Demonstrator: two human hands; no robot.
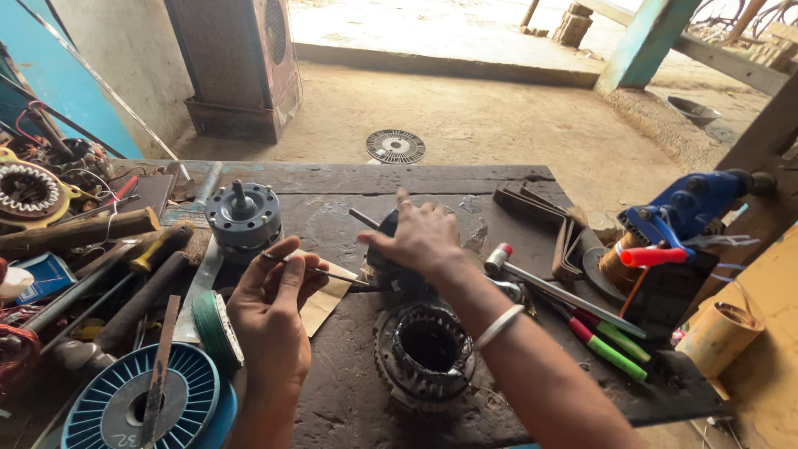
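Cluttered dark workbench [349, 407], dusty concrete floor [499, 116]

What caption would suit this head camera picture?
At a cluttered workbench, the left hand holds a thin metal tool while the right hand grips a dark motor part.

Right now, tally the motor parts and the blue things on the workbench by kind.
Grey round motor housing with shaft: 1
Dark toothed stator ring: 1
Dark motor part under the right hand: 1
Yellow-framed stator with copper windings: 1
Blue ribbed plastic spool: 1
Blue hand winding machine: 1
Total: 6
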